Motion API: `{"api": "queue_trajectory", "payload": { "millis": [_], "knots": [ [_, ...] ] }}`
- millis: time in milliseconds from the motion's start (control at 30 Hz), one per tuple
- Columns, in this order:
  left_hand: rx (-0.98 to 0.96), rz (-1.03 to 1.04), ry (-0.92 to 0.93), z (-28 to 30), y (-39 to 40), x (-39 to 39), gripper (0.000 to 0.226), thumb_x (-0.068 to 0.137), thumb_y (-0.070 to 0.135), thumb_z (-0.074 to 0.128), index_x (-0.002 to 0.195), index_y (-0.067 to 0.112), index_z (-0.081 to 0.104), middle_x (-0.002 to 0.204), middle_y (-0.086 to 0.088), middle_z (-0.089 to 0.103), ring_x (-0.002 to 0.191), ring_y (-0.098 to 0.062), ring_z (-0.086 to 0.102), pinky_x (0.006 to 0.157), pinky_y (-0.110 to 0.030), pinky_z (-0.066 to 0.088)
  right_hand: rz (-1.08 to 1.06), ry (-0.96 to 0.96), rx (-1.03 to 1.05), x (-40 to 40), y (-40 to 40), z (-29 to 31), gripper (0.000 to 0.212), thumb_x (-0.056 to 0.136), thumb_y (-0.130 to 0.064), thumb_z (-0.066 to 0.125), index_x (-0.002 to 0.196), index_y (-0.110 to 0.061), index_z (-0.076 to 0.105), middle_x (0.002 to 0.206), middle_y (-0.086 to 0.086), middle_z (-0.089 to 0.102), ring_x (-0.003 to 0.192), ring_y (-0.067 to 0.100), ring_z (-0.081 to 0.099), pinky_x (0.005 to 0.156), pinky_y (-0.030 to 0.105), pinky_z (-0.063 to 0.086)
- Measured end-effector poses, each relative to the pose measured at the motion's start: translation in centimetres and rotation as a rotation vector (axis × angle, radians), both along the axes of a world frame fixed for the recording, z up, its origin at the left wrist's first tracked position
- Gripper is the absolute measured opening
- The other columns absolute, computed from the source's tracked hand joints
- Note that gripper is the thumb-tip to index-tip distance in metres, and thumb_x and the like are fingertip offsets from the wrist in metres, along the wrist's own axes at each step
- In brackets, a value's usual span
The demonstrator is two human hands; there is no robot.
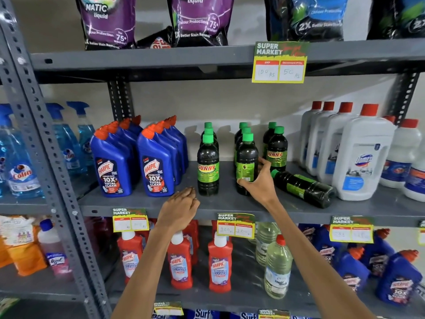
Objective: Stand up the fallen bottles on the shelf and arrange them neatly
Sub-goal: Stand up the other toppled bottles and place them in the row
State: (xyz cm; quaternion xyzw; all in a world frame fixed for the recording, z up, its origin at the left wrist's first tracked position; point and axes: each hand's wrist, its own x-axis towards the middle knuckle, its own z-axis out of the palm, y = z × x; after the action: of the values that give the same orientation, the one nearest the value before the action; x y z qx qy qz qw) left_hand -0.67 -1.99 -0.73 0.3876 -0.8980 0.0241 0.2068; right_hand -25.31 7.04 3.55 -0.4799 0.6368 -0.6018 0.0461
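Dark Sunny bottles with green caps stand in three short rows on the middle grey shelf [147, 203]. My right hand [261, 180] grips the front upright bottle of the middle row [246, 157] by its lower body. Just right of it, one Sunny bottle [303, 188] lies on its side, cap pointing left toward my hand. The left row's front bottle [208, 166] and the right row's front bottle [277, 150] stand upright. My left hand [180, 209] rests over the shelf's front edge, fingers loosely curled and holding nothing.
Blue Harpic bottles [154, 166] stand left of the Sunny rows, white Domex bottles [361, 157] close on the right, next to the fallen bottle. Price tags [235, 225] hang on the shelf edge. Detergent pouches sit above, red Harpic bottles [219, 265] below.
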Motion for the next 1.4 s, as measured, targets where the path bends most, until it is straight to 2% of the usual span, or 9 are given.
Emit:
{"api": "queue_trajectory", "payload": {
  "millis": [100, 200, 467, 567, 700, 800, 967, 1167, 1400],
  "knots": [
    [-0.015, 0.001, -0.002, -0.1, -0.1, 0.0, 0.051, 0.102, 0.033, 0.027, 0.147, 0.010, 0.038, 0.156, -0.004, 0.037, 0.141, -0.016, 0.037, 0.119, -0.034, 0.025, -0.171, 0.089, 0.065, 0.6, -0.2, -0.2, 0.106, 0.050, -0.044, 0.092, 0.129, -0.008, 0.031, 0.127, 0.013, 0.039, 0.119, 0.025, 0.039, 0.104, 0.036, 0.040],
    [-0.019, 0.001, 0.001, -0.1, 0.0, 0.0, 0.051, 0.102, 0.033, 0.028, 0.146, 0.010, 0.039, 0.155, -0.004, 0.037, 0.140, -0.016, 0.038, 0.117, -0.034, 0.026, -0.225, 0.121, 0.095, 0.5, -0.2, -0.1, 0.096, 0.050, -0.040, 0.093, 0.121, -0.006, 0.037, 0.124, 0.016, 0.045, 0.117, 0.029, 0.043, 0.102, 0.042, 0.042],
    [-0.035, -0.005, 0.020, -0.1, 0.1, -0.1, 0.049, 0.102, 0.033, 0.030, 0.143, 0.010, 0.043, 0.153, -0.004, 0.042, 0.137, -0.017, 0.042, 0.115, -0.034, 0.030, 0.002, -0.086, 0.140, -1.0, 0.6, 0.0, 0.080, 0.067, -0.021, 0.084, 0.130, -0.011, 0.035, 0.117, 0.001, 0.059, 0.096, 0.004, 0.058, 0.075, 0.013, 0.045],
    [-0.036, 0.002, 0.032, -0.1, 0.1, 0.0, 0.048, 0.101, 0.031, 0.031, 0.143, 0.011, 0.044, 0.152, -0.003, 0.044, 0.137, -0.017, 0.043, 0.115, -0.035, 0.032, -0.080, -0.020, 0.157, -0.5, 0.3, 0.1, 0.092, 0.058, -0.033, 0.090, 0.127, -0.006, 0.036, 0.114, 0.000, 0.047, 0.110, 0.014, 0.045, 0.093, 0.026, 0.046],
    [-0.033, -0.002, 0.039, 0.0, 0.2, -0.1, 0.048, 0.101, 0.031, 0.031, 0.144, 0.011, 0.043, 0.152, -0.003, 0.043, 0.138, -0.017, 0.042, 0.115, -0.036, 0.031, -0.024, -0.170, 0.165, -1.1, 0.3, -0.6, 0.069, 0.064, -0.021, 0.085, 0.117, -0.015, 0.042, 0.100, -0.007, 0.061, 0.102, 0.015, 0.061, 0.077, 0.021, 0.049],
    [-0.036, -0.002, 0.036, 0.0, 0.1, -0.1, 0.048, 0.102, 0.031, 0.031, 0.144, 0.011, 0.043, 0.153, -0.003, 0.041, 0.139, -0.016, 0.040, 0.116, -0.035, 0.028, 0.049, -0.264, 0.147, -1.6, 0.4, -0.8, 0.065, 0.068, -0.013, 0.079, 0.122, -0.014, 0.042, 0.105, -0.001, 0.065, 0.107, 0.017, 0.063, 0.088, 0.031, 0.051],
    [-0.050, 0.005, 0.030, -0.1, 0.1, -0.2, 0.047, 0.101, 0.029, 0.032, 0.143, 0.011, 0.043, 0.153, -0.003, 0.042, 0.139, -0.015, 0.041, 0.116, -0.033, 0.027, 0.016, -0.184, 0.198, -1.0, 0.4, -0.3, 0.090, 0.056, -0.027, 0.092, 0.127, -0.009, 0.040, 0.109, -0.001, 0.060, 0.102, 0.015, 0.059, 0.087, 0.028, 0.048],
    [-0.042, 0.006, 0.013, -0.1, 0.0, -0.2, 0.048, 0.101, 0.029, 0.030, 0.144, 0.011, 0.042, 0.154, -0.003, 0.040, 0.140, -0.015, 0.039, 0.117, -0.034, 0.027, 0.013, -0.119, 0.218, -1.3, 0.7, -0.5, 0.060, 0.061, -0.020, 0.087, 0.115, -0.010, 0.064, 0.102, 0.002, 0.071, 0.097, 0.017, 0.066, 0.084, 0.028, 0.053],
    [-0.040, 0.016, 0.006, 0.0, 0.3, -0.2, 0.048, 0.101, 0.029, 0.031, 0.144, 0.011, 0.042, 0.153, -0.003, 0.041, 0.140, -0.015, 0.038, 0.116, -0.034, 0.027, 0.040, -0.118, 0.218, -1.1, 1.0, -0.4, 0.054, 0.063, -0.018, 0.085, 0.112, -0.011, 0.065, 0.100, 0.003, 0.072, 0.092, 0.015, 0.066, 0.081, 0.026, 0.053]
  ]
}}
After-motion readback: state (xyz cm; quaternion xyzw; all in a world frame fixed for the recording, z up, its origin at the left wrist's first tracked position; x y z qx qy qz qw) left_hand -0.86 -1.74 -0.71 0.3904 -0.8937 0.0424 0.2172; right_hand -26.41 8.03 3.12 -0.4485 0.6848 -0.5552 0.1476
